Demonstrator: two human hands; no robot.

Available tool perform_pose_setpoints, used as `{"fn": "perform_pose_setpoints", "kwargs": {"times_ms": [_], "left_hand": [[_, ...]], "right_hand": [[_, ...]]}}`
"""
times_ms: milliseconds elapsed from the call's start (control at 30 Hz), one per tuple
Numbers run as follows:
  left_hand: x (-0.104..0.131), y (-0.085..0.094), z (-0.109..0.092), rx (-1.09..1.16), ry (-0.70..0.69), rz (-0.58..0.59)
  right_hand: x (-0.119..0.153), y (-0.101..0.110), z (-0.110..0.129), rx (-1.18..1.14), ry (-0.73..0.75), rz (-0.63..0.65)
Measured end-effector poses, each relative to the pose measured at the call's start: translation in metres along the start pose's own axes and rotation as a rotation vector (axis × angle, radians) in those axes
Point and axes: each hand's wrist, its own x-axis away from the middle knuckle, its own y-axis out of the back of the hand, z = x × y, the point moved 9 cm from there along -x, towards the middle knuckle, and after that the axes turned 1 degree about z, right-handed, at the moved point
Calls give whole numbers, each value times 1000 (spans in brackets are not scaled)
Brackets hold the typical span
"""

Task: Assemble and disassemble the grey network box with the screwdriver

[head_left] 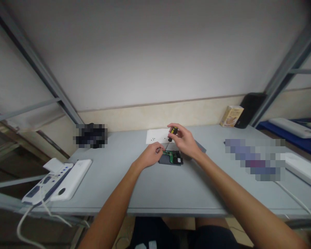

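The board (171,158) runs left to right. Right hand (181,139) grips a screwdriver (173,130) above; left hand (151,154), nearer, curls at the board's left end, hold unclear.

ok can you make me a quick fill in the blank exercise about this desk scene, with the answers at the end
1. The right hand holds a black-and-yellow ____.
2. The circuit board below it is mostly ____ in colour.
3. Small dark specks show against a ____ sheet.
4. A yellowish box stands at the back of the desk, on the ____ side.

Missing words: screwdriver; green; white; right
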Motion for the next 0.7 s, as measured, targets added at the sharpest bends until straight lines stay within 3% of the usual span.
{"fn": "perform_pose_setpoints", "kwargs": {"times_ms": [133, 300, 400, 500, 600, 700], "left_hand": [[0, -1, 1, -14, 25, -9], [1, 4, -6, -117, -57, -99], [2, 1, -5, -153, -80, -103], [2, -1, -3, -157, -83, -93], [1, -2, -3, -155, -81, -82], [0, -3, -3, -161, -62, -64]], "right_hand": [[-18, -12, 15, 26, 33, 86], [-33, -13, 17, 25, 49, -20], [-33, -8, 4, -47, 24, -57], [-28, -7, -5, -150, -5, 4], [-22, -10, -5, -269, -35, 71], [-19, -10, 0, -291, -38, 52]]}}
